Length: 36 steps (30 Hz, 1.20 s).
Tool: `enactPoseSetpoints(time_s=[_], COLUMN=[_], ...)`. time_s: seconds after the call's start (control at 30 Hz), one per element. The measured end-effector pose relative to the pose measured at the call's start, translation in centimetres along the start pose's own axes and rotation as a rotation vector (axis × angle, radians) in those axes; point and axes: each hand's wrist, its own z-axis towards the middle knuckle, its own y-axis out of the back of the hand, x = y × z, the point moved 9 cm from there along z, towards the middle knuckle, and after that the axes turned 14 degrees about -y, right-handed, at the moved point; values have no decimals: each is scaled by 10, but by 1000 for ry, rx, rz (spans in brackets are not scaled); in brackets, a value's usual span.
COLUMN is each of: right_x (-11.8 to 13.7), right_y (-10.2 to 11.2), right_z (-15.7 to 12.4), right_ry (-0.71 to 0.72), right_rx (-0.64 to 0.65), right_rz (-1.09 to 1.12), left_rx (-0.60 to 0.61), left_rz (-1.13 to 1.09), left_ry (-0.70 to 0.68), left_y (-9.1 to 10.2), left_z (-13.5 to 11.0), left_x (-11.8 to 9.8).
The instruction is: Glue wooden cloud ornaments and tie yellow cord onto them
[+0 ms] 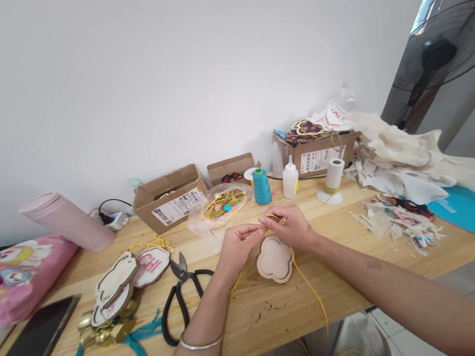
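Observation:
A cloud-shaped wooden pendant (273, 259) with a dark outlined rim hangs just below my two hands, over the table's front part. Yellow cord (309, 287) runs from its top, one tail trailing down on the right toward the table edge and another passing under my left wrist. My left hand (240, 245) pinches the cord at the pendant's top. Opposite it, my right hand (290, 227) is closed on the same cord, with a loop showing above the fingers. The exact crossing of the strands is hidden by the fingertips.
Black-handled scissors (182, 290) lie left of my left forearm, beside finished-looking pendants (115, 280) and brass bells (108, 333) with teal tassels. Behind stand a teal thread spool (261, 187), a glue bottle (291, 180) and cardboard boxes (174, 207). Fabric scraps (402, 220) lie right.

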Motion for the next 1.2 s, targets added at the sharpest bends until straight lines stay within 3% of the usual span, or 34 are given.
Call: enactPoseSetpoints(time_s=[0.27,0.6,0.87,1.07,1.2], right_x=[-8,-9,-5,-4,-8], right_y=[4,4,3,-1,-4], right_z=[3,3,3,3,3], right_ry=[-24,-25,-22,-1,0], right_rx=[-35,-43,-21,2,12], right_rz=[6,13,14,4,-3], left_rx=[-52,-94,-28,-30,-5], left_rz=[-27,7,-23,5,-95], left_ry=[57,12,78,35,144], left_y=[6,13,8,5,2], left_z=[-1,1,1,4,0], left_x=[6,4,14,18,27])
